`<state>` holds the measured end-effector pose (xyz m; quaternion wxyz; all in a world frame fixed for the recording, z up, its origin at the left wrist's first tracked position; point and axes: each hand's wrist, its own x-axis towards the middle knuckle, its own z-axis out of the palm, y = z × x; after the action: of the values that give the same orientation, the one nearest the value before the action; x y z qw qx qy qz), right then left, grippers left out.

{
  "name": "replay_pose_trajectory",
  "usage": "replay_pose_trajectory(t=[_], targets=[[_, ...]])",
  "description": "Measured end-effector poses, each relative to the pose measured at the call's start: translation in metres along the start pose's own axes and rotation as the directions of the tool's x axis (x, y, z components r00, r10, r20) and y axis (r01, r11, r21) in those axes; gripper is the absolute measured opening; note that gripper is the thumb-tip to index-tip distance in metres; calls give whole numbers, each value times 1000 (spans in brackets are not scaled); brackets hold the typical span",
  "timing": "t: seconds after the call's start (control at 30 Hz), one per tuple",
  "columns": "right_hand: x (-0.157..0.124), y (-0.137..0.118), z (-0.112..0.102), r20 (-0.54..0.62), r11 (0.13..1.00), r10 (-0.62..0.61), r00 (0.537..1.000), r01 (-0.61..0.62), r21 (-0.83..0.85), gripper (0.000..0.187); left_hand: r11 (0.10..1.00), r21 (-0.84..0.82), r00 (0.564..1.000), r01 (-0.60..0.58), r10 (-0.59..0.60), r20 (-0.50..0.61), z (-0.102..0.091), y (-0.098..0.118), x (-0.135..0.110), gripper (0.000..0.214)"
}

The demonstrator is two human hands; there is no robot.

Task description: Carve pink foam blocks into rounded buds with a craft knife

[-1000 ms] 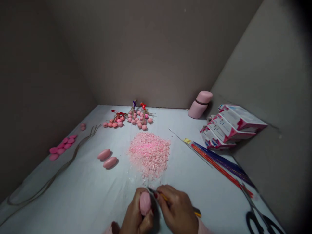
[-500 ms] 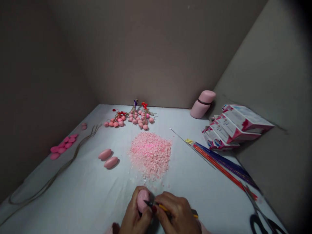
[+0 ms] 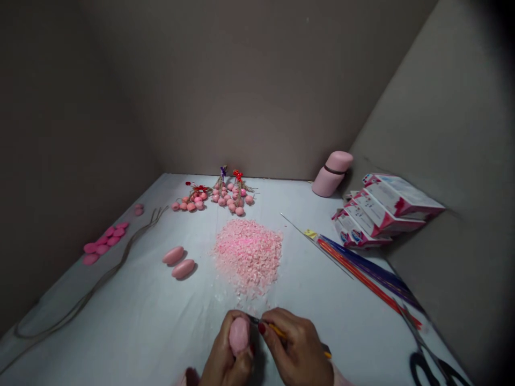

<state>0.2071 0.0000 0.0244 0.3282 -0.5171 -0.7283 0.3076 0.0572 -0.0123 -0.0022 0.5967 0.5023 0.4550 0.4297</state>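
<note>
At the near edge of the pale table, my left hand (image 3: pixel 225 356) is closed around a pink oval soap bar (image 3: pixel 238 335), held upright. My right hand (image 3: pixel 295 351) grips a small yellow-handled knife (image 3: pixel 277 333) whose dark blade tip touches the bar's right side. Just beyond both hands lies a heap of pink soap shavings (image 3: pixel 247 254).
Two whole pink bars (image 3: pixel 178 261) lie left of the heap. Bunches of pink balls (image 3: pixel 219 197) sit at the back, flat pink pieces (image 3: pixel 102 244) and twine (image 3: pixel 88 292) at the left. Right side: boxes (image 3: pixel 382 209), coloured sticks (image 3: pixel 366 273), scissors (image 3: pixel 432 364), a pink container (image 3: pixel 332 173).
The knife tip slid down across the bar half a second ago and is now back up at the bar's upper right side. Both hands stay in the same spot.
</note>
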Motion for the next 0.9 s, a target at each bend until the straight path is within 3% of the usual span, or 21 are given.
replay_pose_trajectory(t=[0.13, 0.43, 0.7, 0.9], targets=[[-5, -2, 4, 40, 999, -35, 999, 34, 21, 23, 996, -63, 997, 64, -61, 42, -2, 0, 0, 30], [-5, -3, 1, 100, 998, -49, 994, 45, 44, 25, 998, -55, 993, 23, -16, 113, -4, 3, 1, 30], [0, 0, -3, 0, 999, 31, 1000, -31, -14, 27, 993, -121, 998, -4, 12, 66, -5, 4, 0, 29], [-4, 0, 0, 20, 999, -32, 999, 33, -1, 24, 974, -192, 993, 119, -116, 25, -5, 12, 0, 39]])
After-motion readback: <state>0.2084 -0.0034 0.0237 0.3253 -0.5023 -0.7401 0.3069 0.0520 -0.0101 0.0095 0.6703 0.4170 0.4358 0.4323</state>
